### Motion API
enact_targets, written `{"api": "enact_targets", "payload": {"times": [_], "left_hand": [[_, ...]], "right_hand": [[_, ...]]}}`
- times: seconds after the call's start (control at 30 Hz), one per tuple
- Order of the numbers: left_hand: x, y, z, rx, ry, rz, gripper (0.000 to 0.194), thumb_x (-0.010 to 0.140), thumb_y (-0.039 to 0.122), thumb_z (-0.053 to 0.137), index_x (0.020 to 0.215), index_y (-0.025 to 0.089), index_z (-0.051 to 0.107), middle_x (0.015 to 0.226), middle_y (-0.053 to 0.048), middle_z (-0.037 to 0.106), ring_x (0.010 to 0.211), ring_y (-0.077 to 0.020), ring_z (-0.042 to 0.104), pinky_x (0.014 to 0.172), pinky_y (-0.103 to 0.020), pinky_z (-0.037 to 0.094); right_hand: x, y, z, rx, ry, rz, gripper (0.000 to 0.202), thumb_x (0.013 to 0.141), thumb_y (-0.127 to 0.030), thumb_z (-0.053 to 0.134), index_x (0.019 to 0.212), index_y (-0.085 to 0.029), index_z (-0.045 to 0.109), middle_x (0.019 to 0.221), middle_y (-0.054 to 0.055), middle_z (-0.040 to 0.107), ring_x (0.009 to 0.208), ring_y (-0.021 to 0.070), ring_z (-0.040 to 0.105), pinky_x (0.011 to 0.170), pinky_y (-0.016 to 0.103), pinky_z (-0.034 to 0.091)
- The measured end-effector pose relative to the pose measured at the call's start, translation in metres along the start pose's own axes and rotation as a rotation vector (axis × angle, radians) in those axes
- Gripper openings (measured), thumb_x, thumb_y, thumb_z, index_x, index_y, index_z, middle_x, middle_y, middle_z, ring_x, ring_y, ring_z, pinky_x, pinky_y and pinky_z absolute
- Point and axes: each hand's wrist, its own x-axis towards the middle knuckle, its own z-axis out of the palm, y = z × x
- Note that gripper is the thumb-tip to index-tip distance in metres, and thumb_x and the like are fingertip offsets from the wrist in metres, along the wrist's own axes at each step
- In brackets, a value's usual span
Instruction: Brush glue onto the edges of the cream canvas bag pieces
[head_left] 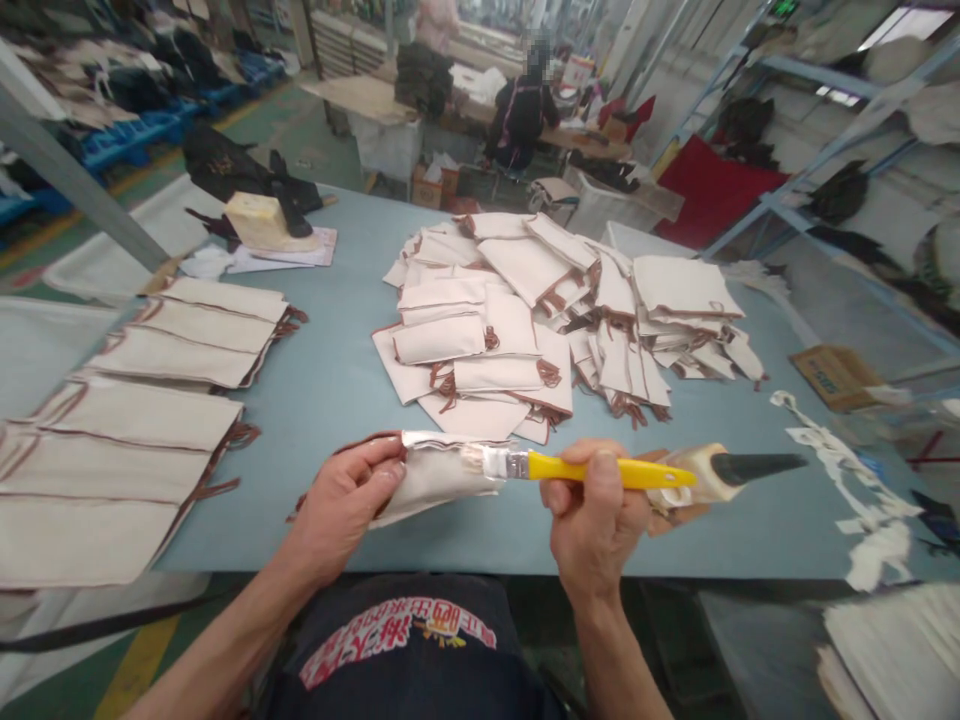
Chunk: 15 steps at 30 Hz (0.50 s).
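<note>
My left hand [349, 500] grips one end of a cream fabric piece with brown edging [442, 487], held just above the front of the table. In my right hand [598, 505] is a paintbrush [559, 468] with a yellow handle, its bristles touching the fabric's upper edge. Behind my right hand lies a bottle with a dark pointed nozzle [720, 470]; part of it is hidden by the brush handle. A large heap of similar cream pieces [517, 265] with brown cords lies beyond my hands.
Cream pieces lie in rows [112, 440] along the blue-grey tabletop [315, 370] at left. A yellowish block [259, 218] and dark cloth are at the back left. White scraps [847, 470] and a cardboard box [836, 378] are at right. A person [517, 115] is seated beyond.
</note>
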Motion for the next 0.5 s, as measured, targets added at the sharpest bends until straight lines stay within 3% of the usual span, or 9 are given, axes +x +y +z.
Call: {"api": "enact_targets", "payload": {"times": [0.1, 0.23, 0.33, 0.5], "left_hand": [[-0.001, 0.015, -0.001, -0.076, -0.029, -0.052, 0.047, 0.069, 0.048, 0.084, 0.103, 0.015, 0.081, 0.093, -0.004, 0.079, 0.084, -0.0209, 0.065, 0.069, -0.024, 0.048], [-0.008, 0.025, 0.003, -0.229, -0.220, -0.114, 0.046, 0.069, 0.047, 0.089, 0.102, 0.016, 0.082, 0.085, -0.004, 0.079, 0.076, -0.0190, 0.065, 0.068, -0.025, 0.051], [-0.012, 0.028, 0.006, -0.359, -0.292, -0.158, 0.042, 0.067, 0.041, 0.093, 0.098, 0.016, 0.083, 0.076, -0.003, 0.077, 0.070, -0.0165, 0.064, 0.064, -0.023, 0.051], [-0.013, 0.032, 0.004, -0.499, -0.298, -0.235, 0.039, 0.061, 0.036, 0.098, 0.091, 0.015, 0.083, 0.070, -0.002, 0.076, 0.066, -0.0142, 0.065, 0.059, -0.019, 0.050]], "right_hand": [[0.000, -0.004, 0.008, 0.047, -0.116, -0.146, 0.032, 0.108, -0.042, 0.051, 0.085, -0.021, 0.062, 0.053, -0.009, 0.049, 0.038, 0.0086, 0.044, 0.040, 0.020, 0.034], [0.007, 0.001, 0.018, -0.065, -0.281, -0.394, 0.028, 0.109, -0.036, 0.048, 0.092, -0.022, 0.066, 0.057, -0.007, 0.054, 0.041, 0.0097, 0.048, 0.043, 0.022, 0.039], [0.008, 0.006, 0.018, -0.167, -0.319, -0.543, 0.022, 0.108, -0.035, 0.052, 0.097, -0.023, 0.066, 0.066, -0.004, 0.062, 0.049, 0.0116, 0.055, 0.051, 0.026, 0.046], [0.001, 0.003, 0.009, -0.065, -0.324, -0.692, 0.019, 0.109, -0.033, 0.053, 0.100, -0.022, 0.066, 0.066, -0.004, 0.063, 0.052, 0.0118, 0.057, 0.053, 0.026, 0.047]]}}
